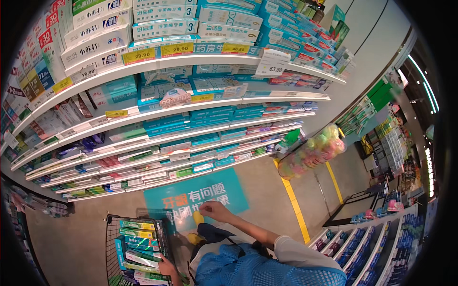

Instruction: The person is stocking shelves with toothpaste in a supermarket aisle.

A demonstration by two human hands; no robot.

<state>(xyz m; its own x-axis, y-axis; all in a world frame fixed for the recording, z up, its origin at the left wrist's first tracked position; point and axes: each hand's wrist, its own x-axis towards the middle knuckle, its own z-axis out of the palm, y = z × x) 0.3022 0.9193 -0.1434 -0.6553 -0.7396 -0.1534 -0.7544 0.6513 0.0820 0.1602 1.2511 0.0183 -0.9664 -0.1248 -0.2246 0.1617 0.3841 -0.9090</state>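
Note:
My left hand point(166, 266) is closed over the side rim of a black wire shopping cart point(111, 246), low in the view. Inside the cart lie several toothpaste boxes point(141, 243), green, teal, white and yellow, in a loose pile. My right hand point(215, 211) hangs in the air before my body, fingers loosely bent, with no object visible in it. Beneath it a teal floor sticker point(232, 189) bears large printed characters. Ahead rises a curved white shelf unit point(200, 59) stocked with toothpaste boxes point(164, 28), many of them teal and white.
Price tags point(273, 64) stick out from the shelf edges. A tall clear container of colourful balls point(311, 152) stands at the shelf's right end, near yellow floor tape point(295, 205). Another stocked shelf point(361, 246) is at lower right. More shelving point(25, 214) borders the left.

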